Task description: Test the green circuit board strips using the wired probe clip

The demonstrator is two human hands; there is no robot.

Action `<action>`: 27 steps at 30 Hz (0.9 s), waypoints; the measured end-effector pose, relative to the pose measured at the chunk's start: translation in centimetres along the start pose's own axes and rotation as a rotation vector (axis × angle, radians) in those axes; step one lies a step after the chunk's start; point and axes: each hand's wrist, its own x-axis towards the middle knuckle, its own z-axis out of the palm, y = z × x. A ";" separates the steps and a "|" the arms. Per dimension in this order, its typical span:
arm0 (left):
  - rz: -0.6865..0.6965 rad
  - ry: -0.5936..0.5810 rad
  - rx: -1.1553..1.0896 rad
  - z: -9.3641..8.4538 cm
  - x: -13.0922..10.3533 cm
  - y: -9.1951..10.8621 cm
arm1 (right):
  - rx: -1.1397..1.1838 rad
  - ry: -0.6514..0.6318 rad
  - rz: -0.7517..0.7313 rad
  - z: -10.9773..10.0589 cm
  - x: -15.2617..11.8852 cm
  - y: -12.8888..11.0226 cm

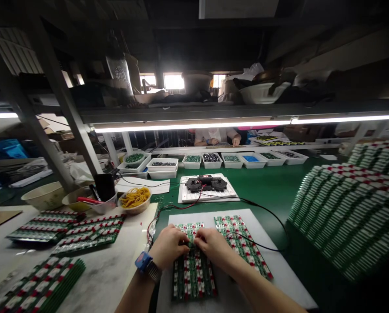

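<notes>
Hands meet over the near circuit panel (194,278), which lies flat on a pale mat (279,282) in front of the person. The left hand (170,247) and the right hand (213,247) have curled fingers, their tips almost together at the panel's far part; whether they pinch a small piece or only press cannot be told. Work on this panel looks under way, since both hands are on it, but how many of its places are finished is too small to judge. A second panel (242,243) lies just to the right, untouched by the fingers. Panel stacks stand at left (38,284) and in a tall bank at right (347,213); nothing shows which are done and which are left. For moving, the mat has only a narrow bare strip left of the near panel and a wider one right of the second panel. Beyond the mat's far edge sits a black device (206,184); a black cable (279,221) loops over the right edge and could snag a sleeve or panel. Green desk (263,182) lies open between the device and the bank.
</notes>
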 end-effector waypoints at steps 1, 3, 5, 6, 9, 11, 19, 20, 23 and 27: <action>-0.004 -0.003 0.007 0.1 0.0 -0.1 | -0.025 0.004 0.002 0.0 0.0 -0.1; -0.009 -0.005 0.029 0.1 0.1 -0.1 | -0.072 0.022 0.013 0.1 -0.1 -0.4; -0.003 -0.009 0.051 0.0 0.0 0.0 | -0.098 0.036 0.024 0.3 -0.1 -0.6; 0.000 -0.009 0.059 0.0 0.0 0.0 | -0.101 0.041 0.028 0.4 -0.1 -0.7; -0.001 -0.009 0.070 -0.1 -0.1 0.2 | -0.108 0.038 0.050 0.7 0.1 -0.8; -0.005 -0.010 0.068 -0.2 -0.1 0.3 | -0.113 0.030 0.065 0.8 0.2 -0.8; -0.007 0.001 0.068 -0.5 -0.2 0.6 | -0.122 0.040 0.057 0.7 0.0 -1.0; -0.006 0.003 0.066 -0.5 -0.2 0.7 | -0.131 0.045 0.066 0.7 -0.1 -1.2; -0.003 0.011 0.062 -0.4 -0.3 0.8 | -0.140 0.044 0.092 0.7 0.0 -1.6; -0.001 0.024 0.058 -0.4 -0.3 0.7 | -0.148 0.047 0.080 0.6 -0.2 -1.6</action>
